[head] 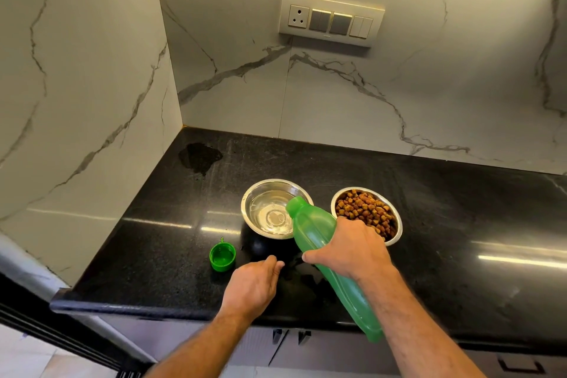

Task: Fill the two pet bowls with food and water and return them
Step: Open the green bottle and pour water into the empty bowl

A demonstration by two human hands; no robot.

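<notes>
Head camera looks down on a black counter [429, 193] set in a marble-tiled corner, and several things are only partly shown. The right hand [349, 250] covers the middle of the green bottle [313, 230], and the bottle's base drops past the counter's front edge. The bottle's neck hides the near right rim of the water bowl [273, 209]; whether water is running from the mouth cannot be made out. The same hand cuts off the near edge of the food bowl [366, 213]. Both forearms run out of the bottom of the picture.

That hand wraps round the bottle's body from above, thumb on the left side, fingers curled over the far side, tilting the bottle so its open mouth sits over the bowl's rim. The left hand [254, 282] hovers low over the counter just in front of the water bowl, fingers loosely curled and holding nothing; whether its fingertips touch the surface is unclear.

Both steel bowls stand side by side near the middle of the counter. The left one holds clear water, the right one brown kibble heaped close to its rim. A green cap [222, 257] lies open side up to the left of the hands. A wet patch [199, 158] darkens the far left corner, and a switch plate [331, 19] is on the back wall.
</notes>
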